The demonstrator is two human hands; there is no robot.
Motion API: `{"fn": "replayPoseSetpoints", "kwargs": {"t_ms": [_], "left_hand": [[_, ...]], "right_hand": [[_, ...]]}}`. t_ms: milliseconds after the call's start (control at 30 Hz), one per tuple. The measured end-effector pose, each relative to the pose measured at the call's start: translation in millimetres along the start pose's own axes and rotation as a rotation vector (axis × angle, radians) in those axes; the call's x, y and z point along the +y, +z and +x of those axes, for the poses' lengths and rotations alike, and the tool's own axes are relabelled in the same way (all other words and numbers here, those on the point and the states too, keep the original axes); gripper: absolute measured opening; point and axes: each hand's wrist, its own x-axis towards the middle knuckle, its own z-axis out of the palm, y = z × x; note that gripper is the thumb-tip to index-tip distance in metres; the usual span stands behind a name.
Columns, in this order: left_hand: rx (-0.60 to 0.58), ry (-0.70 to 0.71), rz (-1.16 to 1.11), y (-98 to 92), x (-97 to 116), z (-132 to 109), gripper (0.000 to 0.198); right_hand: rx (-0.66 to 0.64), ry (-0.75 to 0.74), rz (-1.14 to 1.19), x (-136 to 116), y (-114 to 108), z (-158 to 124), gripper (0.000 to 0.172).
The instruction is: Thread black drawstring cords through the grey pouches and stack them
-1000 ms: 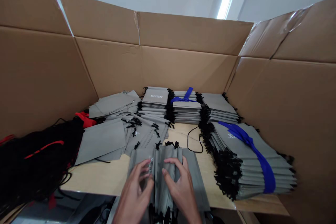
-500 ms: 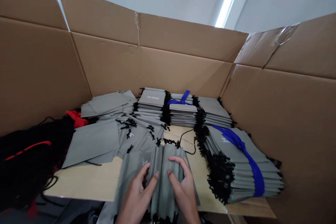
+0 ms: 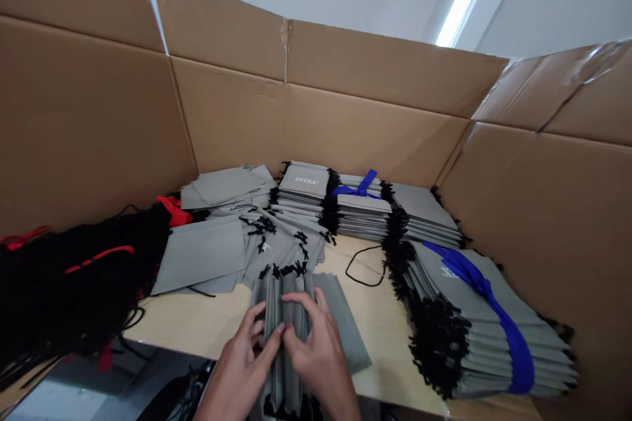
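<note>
Between my hands stands a bundle of grey drawstring bags (image 3: 290, 299), on edge, with black knotted cord ends at its far and near ends. My left hand (image 3: 249, 355) is closed round the left side, thumb on the upper edges. From the right, my right hand (image 3: 313, 342) grips the same bundle, its thumb near the left thumb and its fingers across the top. A flat grey bag (image 3: 345, 322) lies on the table just right of the bundle. The lower part of the bundle is hidden by my hands.
Cardboard walls (image 3: 375, 99) surround the wooden table (image 3: 187, 325). A bag stack tied with blue ribbon (image 3: 494, 302) lies at right; more stacks (image 3: 303, 187) stand behind. Loose bags (image 3: 202, 253) spread at left beside black cords (image 3: 83, 283). A cord loop (image 3: 365, 266) rests ahead.
The bags have been pressed together into a narrower bundle, and my hands have drawn closer. A flat bag now shows to the right. The view has swung slightly left.
</note>
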Motion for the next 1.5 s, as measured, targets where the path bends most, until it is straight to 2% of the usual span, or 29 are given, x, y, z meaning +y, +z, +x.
{"fn": "replayPoseSetpoints", "kwargs": {"t_ms": [133, 333, 533, 667, 833, 900, 1000, 1033, 1067, 1133, 1233, 1367, 1500], "left_hand": [[-0.016, 0.053, 0.135, -11.0, 1.5, 1.1, 0.076], [-0.037, 0.102, 0.252, -9.2, -0.9, -1.0, 0.078], [-0.024, 0.065, 0.133, -11.1, -0.3, 1.3, 0.074], [-0.038, 0.067, 0.031, -11.4, 6.4, -1.3, 0.064], [-0.074, 0.081, 0.020, -14.5, 5.6, 0.9, 0.054], [-0.007, 0.144, 0.101, -16.7, 6.2, 2.7, 0.049], [0.206, 0.312, 0.266, -13.1, 13.4, 1.6, 0.041], [0.228, 0.343, 0.286, -9.4, 17.1, -0.1, 0.041], [0.205, 0.344, 0.281, -4.8, 20.8, -2.2, 0.041], [0.076, 0.266, 0.233, 5.2, 26.4, -6.6, 0.045], [-0.054, 0.156, 0.154, 15.8, 25.2, -9.6, 0.053], [-0.066, 0.174, 0.054, 17.6, 8.5, -6.0, 0.053], [-0.065, 0.186, 0.049, 9.8, -2.9, -2.4, 0.050]], "right_hand": [[-0.056, 0.044, 0.064, 17.8, 7.2, 7.1, 0.044], [-0.081, 0.062, 0.065, 10.2, 2.0, 7.9, 0.026], [-0.016, 0.012, 0.086, 10.5, 3.6, 6.8, 0.033], [0.026, -0.025, 0.086, 12.3, 3.0, 7.5, 0.034], [0.088, -0.018, 0.125, 12.0, 3.8, 8.1, 0.037], [0.122, 0.012, 0.141, 12.4, 4.9, 7.9, 0.036], [0.148, 0.036, 0.157, 14.6, 6.2, 7.7, 0.034], [0.152, 0.035, 0.164, 15.9, 6.4, 7.6, 0.034], [0.151, 0.031, 0.171, 17.3, 6.4, 7.5, 0.033], [0.139, 0.021, 0.181, 20.3, 5.7, 6.8, 0.030], [0.124, 0.009, 0.179, 24.3, 4.5, 5.1, 0.025], [0.128, -0.017, 0.169, 26.8, 4.0, 3.8, 0.022], [0.126, -0.032, 0.159, 26.0, 4.0, 3.8, 0.022]]}}
